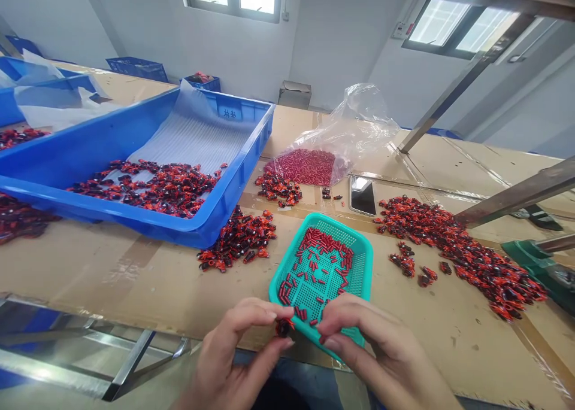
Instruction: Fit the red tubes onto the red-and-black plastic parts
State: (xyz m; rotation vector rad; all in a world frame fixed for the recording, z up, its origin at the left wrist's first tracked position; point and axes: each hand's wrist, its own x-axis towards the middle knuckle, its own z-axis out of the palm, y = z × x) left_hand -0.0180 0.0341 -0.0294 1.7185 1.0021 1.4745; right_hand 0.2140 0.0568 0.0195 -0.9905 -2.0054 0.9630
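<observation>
Between the thumb and fingers of my left hand is a small black and orange-red part, at the near left rim of a green perforated basket. My right hand pinches a small red cylinder over the near right side of the basket; the fingertips hide most of it. Many loose red cylinders lie on the basket's floor, thickest along its far end and sides. A pile of black and red parts lies just left of the basket, and a larger pile spreads to its right.
A big blue tray with more such parts stands at the left. Behind the basket are a clear plastic bag of red cylinders, a small pile of parts and a phone. Metal posts rise at the right.
</observation>
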